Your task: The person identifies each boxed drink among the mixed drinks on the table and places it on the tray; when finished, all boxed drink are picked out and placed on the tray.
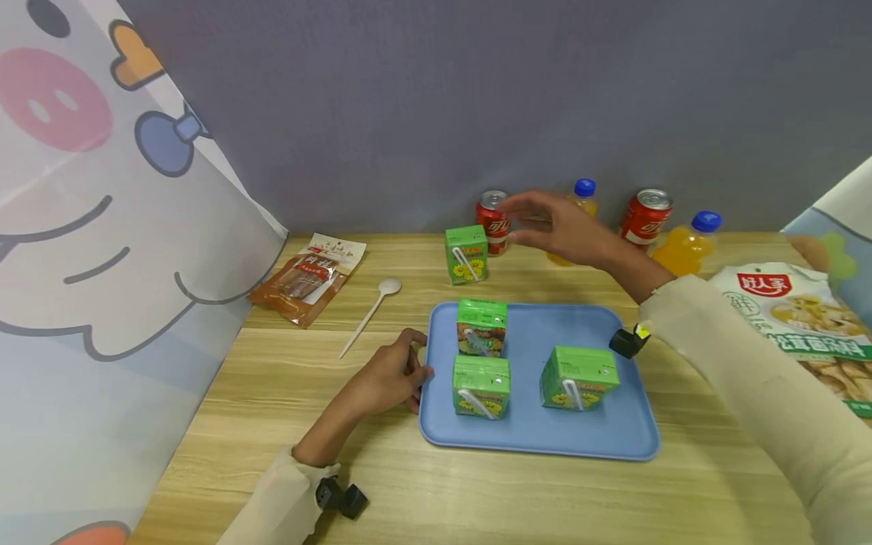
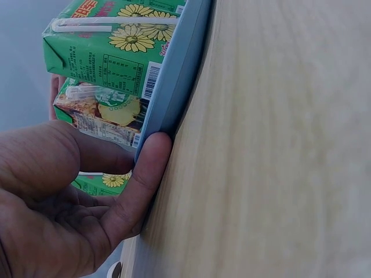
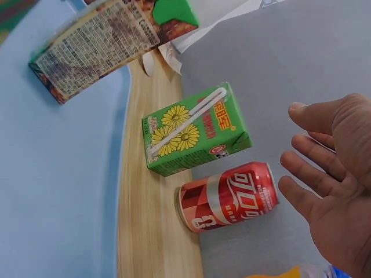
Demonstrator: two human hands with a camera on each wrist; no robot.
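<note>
My left hand (image 1: 388, 378) pinches the left rim of a blue tray (image 1: 545, 325) between thumb and fingers; the left wrist view shows this grip close up. Three green drink cartons stand on the tray: one with a brown front (image 1: 481, 327), a flower-printed one (image 1: 481, 387) before it, and another flower-printed one (image 1: 579, 378) to the right. Behind the tray stands a flower-printed carton (image 3: 197, 130) beside a red cola can (image 3: 229, 197). Over the table near that can, my right hand (image 1: 562, 227) holds nothing, its fingers apart and slightly bent.
A white spoon (image 1: 371, 314) and a brown snack packet (image 1: 306, 280) lie left of the tray. At the back right are orange drink bottles (image 1: 686, 246) and a second cola can (image 1: 646, 217). A white food bag (image 1: 783, 303) lies at far right. A grey partition (image 1: 477, 98) closes the back.
</note>
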